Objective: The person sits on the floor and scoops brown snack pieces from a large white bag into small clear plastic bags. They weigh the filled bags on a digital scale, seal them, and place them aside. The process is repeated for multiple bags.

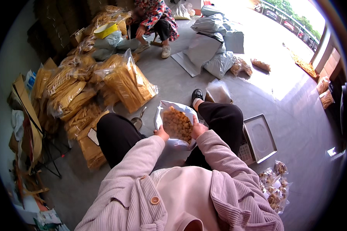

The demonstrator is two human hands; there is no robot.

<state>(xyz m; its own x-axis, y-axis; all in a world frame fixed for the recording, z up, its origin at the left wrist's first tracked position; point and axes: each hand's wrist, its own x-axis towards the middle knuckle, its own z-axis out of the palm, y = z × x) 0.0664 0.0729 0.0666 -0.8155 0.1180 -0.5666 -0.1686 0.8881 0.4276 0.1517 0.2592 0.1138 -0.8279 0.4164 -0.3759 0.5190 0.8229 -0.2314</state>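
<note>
Between my knees stands a white plastic mailer bag, its mouth spread wide. Small brown dried chunks show inside it. On the left edge of the mouth, my left hand is closed, gripping the plastic. My right hand pinches the opposite edge, thumb pointing forward. Just left of the bag, a metal ladle lies on the floor beside my left knee.
Clear bags of yellow-brown dried sticks pile up on the left. A scale with a metal tray sits by my right knee, small filled packets behind it. Grey mailer bags are heaped ahead. Another person sits at the far left.
</note>
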